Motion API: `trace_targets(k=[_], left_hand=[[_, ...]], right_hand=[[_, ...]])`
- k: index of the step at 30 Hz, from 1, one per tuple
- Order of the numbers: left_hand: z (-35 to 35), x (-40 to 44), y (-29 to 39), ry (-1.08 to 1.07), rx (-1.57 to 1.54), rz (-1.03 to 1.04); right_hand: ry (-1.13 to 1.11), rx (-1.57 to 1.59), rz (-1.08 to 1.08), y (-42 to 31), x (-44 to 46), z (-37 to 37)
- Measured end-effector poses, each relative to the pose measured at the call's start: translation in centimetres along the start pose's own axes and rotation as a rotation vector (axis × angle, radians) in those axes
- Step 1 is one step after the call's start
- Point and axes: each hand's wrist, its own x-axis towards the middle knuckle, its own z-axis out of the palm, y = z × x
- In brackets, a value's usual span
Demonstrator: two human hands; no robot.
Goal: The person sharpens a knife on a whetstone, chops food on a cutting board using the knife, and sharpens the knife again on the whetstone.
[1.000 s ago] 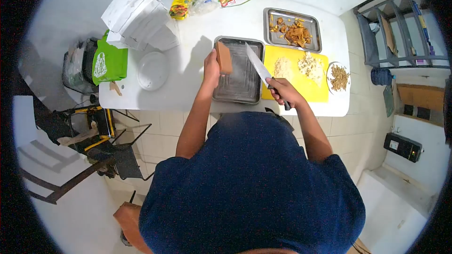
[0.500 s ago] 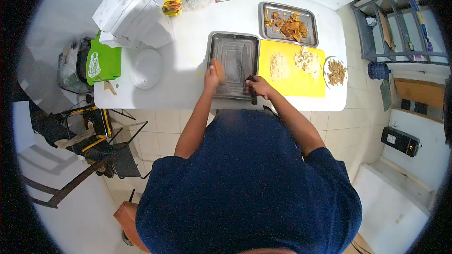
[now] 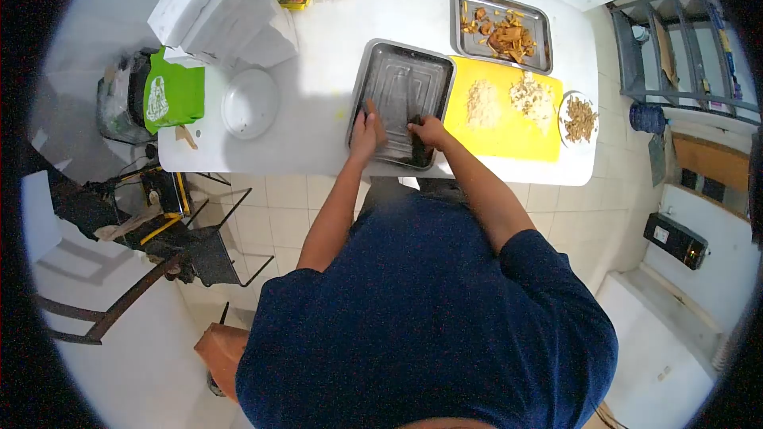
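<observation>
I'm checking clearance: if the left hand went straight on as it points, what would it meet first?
Probably the far rim of the tray. The left hand's height is unclear, though, so it and its block might pass over.

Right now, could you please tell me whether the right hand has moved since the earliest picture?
Yes, left: the right hand was over the yellow cutting board and is now past its left edge.

Your two hands (image 3: 365, 138), two trays (image 3: 395, 62), one yellow board (image 3: 509, 141), one plate (image 3: 565, 134), one bowl (image 3: 249, 105), one green bag (image 3: 181, 89), one block (image 3: 379, 129), apparently one knife (image 3: 417, 145)
</observation>
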Motion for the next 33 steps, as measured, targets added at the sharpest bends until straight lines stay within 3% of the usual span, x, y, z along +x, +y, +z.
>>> trace_targets(k=[7, 11, 14, 17, 20, 23, 26, 29, 33], left_hand=[[1.3, 1.5, 0.4, 0.076, 0.12, 0.188], [2.7, 3.3, -1.3, 0.174, 0.262, 0.281], [2.8, 3.1, 0.4, 0.154, 0.28, 0.211], [3.1, 3.5, 0.9, 0.094, 0.356, 0.149], [4.0, 4.1, -0.1, 0.141, 0.409, 0.205], [4.3, 4.3, 0.1, 0.119, 0.382, 0.154], [4.3, 4.4, 0.6, 0.111, 0.422, 0.147], [4.5, 4.6, 0.5, 0.181, 0.551, 0.311], [5.2, 4.9, 3.3, 0.045, 0.711, 0.142]], right_hand=[[0.063, -0.185, -0.003, 0.2, 0.3, -0.2], [-0.107, -0.238, -0.029, -1.0, -0.2, -1.3], [0.042, -0.26, -0.008, -0.2, 0.7, -0.2], [-0.034, -0.331, -0.197, 2.9, 3.8, 1.2], [0.143, -0.353, -0.177, 2.3, 3.0, 0.6], [-0.157, -0.332, -0.173, -0.8, 0.3, -2.5], [0.157, -0.226, -0.112, 0.7, 1.7, -1.8], [0.087, 0.068, -0.061, 1.8, 2.0, -2.8], [0.105, -0.054, -0.143, 1.3, -0.5, -4.0]])
